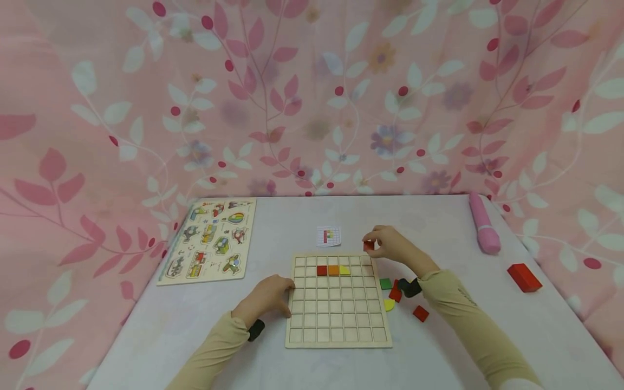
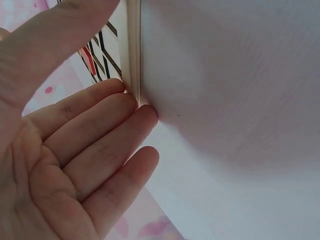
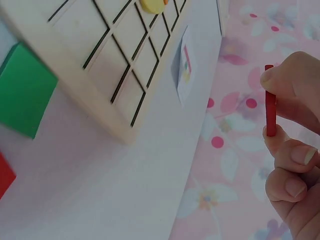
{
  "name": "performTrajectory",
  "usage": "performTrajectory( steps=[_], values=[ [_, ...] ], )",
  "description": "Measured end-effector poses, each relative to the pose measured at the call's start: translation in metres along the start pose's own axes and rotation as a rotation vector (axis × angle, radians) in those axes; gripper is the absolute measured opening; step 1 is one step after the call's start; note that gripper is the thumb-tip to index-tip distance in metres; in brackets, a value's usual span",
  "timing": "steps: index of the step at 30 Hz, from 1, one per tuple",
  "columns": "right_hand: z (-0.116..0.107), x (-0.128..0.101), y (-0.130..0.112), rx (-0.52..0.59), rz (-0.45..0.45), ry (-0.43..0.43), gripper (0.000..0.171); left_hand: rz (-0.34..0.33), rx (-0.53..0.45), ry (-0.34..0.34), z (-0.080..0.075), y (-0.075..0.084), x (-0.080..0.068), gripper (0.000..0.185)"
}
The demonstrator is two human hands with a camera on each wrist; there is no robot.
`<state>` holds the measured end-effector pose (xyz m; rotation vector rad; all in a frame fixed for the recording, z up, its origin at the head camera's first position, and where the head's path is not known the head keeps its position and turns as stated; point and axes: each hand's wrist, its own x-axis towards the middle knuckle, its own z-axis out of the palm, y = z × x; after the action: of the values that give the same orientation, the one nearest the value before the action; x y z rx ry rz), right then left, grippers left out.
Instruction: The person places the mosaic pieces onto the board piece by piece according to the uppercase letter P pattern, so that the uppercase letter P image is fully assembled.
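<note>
A wooden grid board lies on the table with a red, an orange and a yellow tile side by side in an upper row. At its left edge my left hand rests with straight fingers touching the rim. My right hand pinches a thin red square tile between thumb and fingertip, just beyond the board's upper right corner. Beside the board's right edge lie a green tile, a yellow rounded piece and red tiles, some partly hidden by the right wrist's black strap.
Behind the board lies a small printed card. A picture puzzle board is at the back left. On the right are a pink cylindrical object and a red block. A floral curtain hangs around the table.
</note>
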<state>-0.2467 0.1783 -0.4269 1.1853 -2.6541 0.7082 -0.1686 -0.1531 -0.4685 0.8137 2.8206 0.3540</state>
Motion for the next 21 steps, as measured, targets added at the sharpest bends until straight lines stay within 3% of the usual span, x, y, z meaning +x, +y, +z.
performTrajectory(
  steps=[21],
  values=[
    [0.025, 0.032, -0.037, 0.084, -0.013, -0.064, 0.021, -0.016, 0.000, -0.009, 0.000, 0.001, 0.000, 0.055]
  ],
)
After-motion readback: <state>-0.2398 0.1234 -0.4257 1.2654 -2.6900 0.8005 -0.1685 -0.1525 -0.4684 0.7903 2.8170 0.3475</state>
